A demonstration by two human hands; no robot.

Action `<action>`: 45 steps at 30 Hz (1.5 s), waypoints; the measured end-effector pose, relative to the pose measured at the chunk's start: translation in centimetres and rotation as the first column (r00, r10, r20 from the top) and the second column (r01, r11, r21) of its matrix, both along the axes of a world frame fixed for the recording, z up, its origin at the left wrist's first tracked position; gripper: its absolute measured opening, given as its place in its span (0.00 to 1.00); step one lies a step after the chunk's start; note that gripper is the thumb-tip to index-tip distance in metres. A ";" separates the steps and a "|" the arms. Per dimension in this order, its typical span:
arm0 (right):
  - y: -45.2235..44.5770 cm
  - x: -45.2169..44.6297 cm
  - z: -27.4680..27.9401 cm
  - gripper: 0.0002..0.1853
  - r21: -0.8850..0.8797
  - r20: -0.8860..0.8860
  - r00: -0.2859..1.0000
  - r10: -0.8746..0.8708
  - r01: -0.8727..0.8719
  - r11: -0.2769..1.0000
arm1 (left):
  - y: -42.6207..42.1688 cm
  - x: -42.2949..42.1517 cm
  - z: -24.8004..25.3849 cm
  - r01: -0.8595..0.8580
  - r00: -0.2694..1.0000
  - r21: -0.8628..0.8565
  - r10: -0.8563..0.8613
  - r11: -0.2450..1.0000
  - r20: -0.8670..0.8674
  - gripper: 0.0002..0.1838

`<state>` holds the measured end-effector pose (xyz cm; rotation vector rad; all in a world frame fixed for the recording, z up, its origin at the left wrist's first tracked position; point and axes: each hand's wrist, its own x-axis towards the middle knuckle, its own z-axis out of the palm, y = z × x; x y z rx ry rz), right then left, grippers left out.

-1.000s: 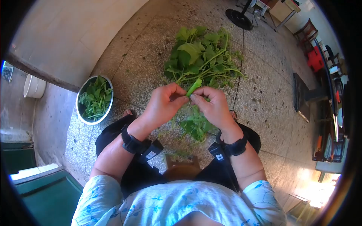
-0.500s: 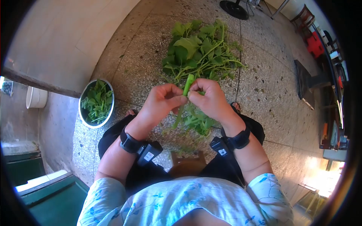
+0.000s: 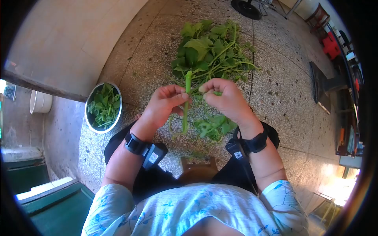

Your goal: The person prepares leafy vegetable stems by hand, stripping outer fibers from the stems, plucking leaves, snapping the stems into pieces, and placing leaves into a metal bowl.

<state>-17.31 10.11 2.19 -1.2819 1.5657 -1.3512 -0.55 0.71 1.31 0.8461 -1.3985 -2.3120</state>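
Note:
A thick green stem (image 3: pixel 188 82) stands nearly upright, pinched between the thumb and fingers of my left hand (image 3: pixel 162 103). Just to its right is my right hand (image 3: pixel 229 100), apart from the stem, with fingers curled and thumb near the fingertips. Whatever it pinches, if anything, is too small to name. Beyond both hands lies a big heap of leafy green vines (image 3: pixel 204 47) on the floor. A smaller heap of greens (image 3: pixel 215 126) lies below my right hand, between my feet.
To the left, a metal-rimmed bowl (image 3: pixel 86 111) holds picked greens. A white bucket (image 3: pixel 41 102) stands farther left, near a green cabinet (image 3: pixel 59 208). A round black base (image 3: pixel 246 9) is at the far end, and a dark pedestal base (image 3: pixel 319 88) stands at the right.
My right hand has moved off the stem to the right. My left hand still grips the stem, which has shifted slightly left and now shows more of its length.

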 end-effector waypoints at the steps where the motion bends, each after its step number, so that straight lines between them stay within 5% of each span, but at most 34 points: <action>1: -0.1 0.1 -0.2 0.06 0.000 0.000 1.000 -0.003 0.003 1.000 | 0.3 -0.1 0.3 -0.006 1.000 -0.074 0.008 0.997 0.022 0.06; 8: -0.3 0.8 0.2 0.07 0.041 -0.063 0.998 -0.007 0.010 0.999 | 1.5 -0.8 0.7 -0.035 0.995 -0.308 0.061 0.951 0.074 0.07; 13: -0.4 0.8 0.2 0.07 0.036 -0.089 0.996 -0.014 0.017 0.999 | 1.7 -0.9 0.3 0.064 0.974 -0.672 0.101 0.738 0.203 0.06; 20: -0.3 1.2 0.3 0.06 0.076 -0.123 0.992 -0.028 0.038 0.996 | 2.7 -1.1 0.6 0.074 0.967 -0.821 0.160 0.566 0.198 0.06; 23: -0.4 1.3 0.2 0.06 0.076 -0.094 0.995 -0.038 0.045 0.996 | 2.6 -1.1 0.6 0.092 0.967 -0.783 0.131 0.615 0.217 0.05; 25: -0.5 1.2 0.2 0.05 0.084 -0.103 0.994 -0.035 0.044 0.996 | 2.1 -0.9 0.5 0.128 0.969 -0.581 0.023 0.804 0.245 0.05; 26: -0.5 1.0 0.2 0.05 0.089 0.026 1.000 -0.009 0.006 0.996 | 1.9 -0.9 0.6 0.128 0.969 -0.581 0.023 0.804 0.245 0.05; 28: -0.5 0.8 0.4 0.05 0.088 0.156 0.988 0.017 -0.031 0.996 | 1.6 -0.7 0.8 0.056 0.997 -0.140 -0.048 0.989 0.057 0.06; 31: -0.3 0.6 1.0 0.02 0.170 0.356 0.934 0.026 -0.092 0.981 | 1.3 -0.7 0.3 0.097 0.990 0.113 -0.085 0.989 -0.109 0.06; 33: -0.2 0.2 1.0 0.03 0.194 0.616 0.787 0.038 -0.198 0.961 | 1.4 -0.6 0.5 0.108 0.987 0.168 -0.086 0.980 -0.134 0.06; 36: -0.1 0.0 0.7 0.03 0.160 0.718 0.694 0.056 -0.243 0.957 | 1.5 -0.6 0.8 0.135 0.977 0.251 -0.086 0.958 -0.196 0.05; 45: 0.1 0.8 1.2 0.02 0.029 0.826 0.549 0.128 -0.268 0.963 | 1.4 -0.6 1.1 0.132 0.960 0.318 -0.041 0.939 -0.279 0.06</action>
